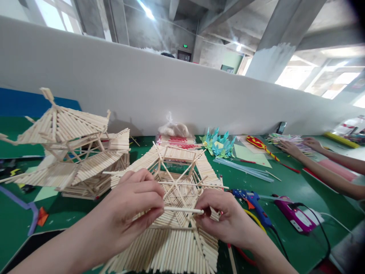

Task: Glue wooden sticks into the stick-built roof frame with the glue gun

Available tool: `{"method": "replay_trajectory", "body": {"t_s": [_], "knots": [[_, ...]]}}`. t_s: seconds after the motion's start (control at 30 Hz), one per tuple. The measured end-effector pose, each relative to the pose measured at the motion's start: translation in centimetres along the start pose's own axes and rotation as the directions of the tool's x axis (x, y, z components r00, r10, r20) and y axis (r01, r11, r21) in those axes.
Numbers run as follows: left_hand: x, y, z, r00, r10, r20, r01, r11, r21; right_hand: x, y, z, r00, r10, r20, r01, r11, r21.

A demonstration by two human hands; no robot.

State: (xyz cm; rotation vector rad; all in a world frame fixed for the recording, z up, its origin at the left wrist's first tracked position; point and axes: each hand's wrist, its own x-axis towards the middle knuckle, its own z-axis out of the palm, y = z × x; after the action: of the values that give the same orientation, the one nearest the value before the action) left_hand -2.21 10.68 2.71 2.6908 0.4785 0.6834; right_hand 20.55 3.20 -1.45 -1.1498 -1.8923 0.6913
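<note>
A thin wooden stick [182,209] lies level above a wooden-stick pavilion model [162,251], pinched near its left part by my left hand [134,205]. Its right end, with a small rounded blob on it, comes up to the curled fingers of my right hand [222,217]. Those fingers are closed, but whether they grip the tip or something tiny is hidden. Under both hands, the model has sloping roof panels of sticks side by side and an open frame in the middle, where crossing sticks [175,182] meet.
At left stands a finished-looking stick pavilion [71,148]. A blue glue gun [253,205] and a magenta power box [299,215] with cables lie at right. Clear glue sticks [243,169], a teal paper flower [219,142], a bagged pack [176,133] and another person's hands [293,148] are beyond.
</note>
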Motion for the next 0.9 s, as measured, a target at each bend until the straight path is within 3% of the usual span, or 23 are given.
{"method": "replay_trajectory", "body": {"t_s": [0.37, 0.57, 0.77, 0.9], "knots": [[0.1, 0.0, -0.1, 1.000, -0.003, 0.014, 0.002, 1.000, 0.019, 0.0, -0.3, -0.2, 0.999, 0.032, 0.014, -0.032, 0.999, -0.038], [0.2, 1.1, -0.2, 0.999, -0.036, -0.033, 0.041, 0.984, 0.175, -0.6, -0.6, -0.5, 0.996, 0.087, 0.007, -0.086, 0.994, -0.072], [1.7, 2.8, 1.1, 0.998, -0.012, -0.059, 0.026, 0.970, 0.241, -1.4, -0.5, -0.1, 0.993, 0.095, -0.075, -0.098, 0.995, -0.030], [2.9, 3.4, 2.2, 1.000, 0.004, -0.010, -0.002, 0.972, 0.237, -1.2, -0.1, 0.1, 0.994, 0.050, -0.101, -0.054, 0.998, -0.042]]}}
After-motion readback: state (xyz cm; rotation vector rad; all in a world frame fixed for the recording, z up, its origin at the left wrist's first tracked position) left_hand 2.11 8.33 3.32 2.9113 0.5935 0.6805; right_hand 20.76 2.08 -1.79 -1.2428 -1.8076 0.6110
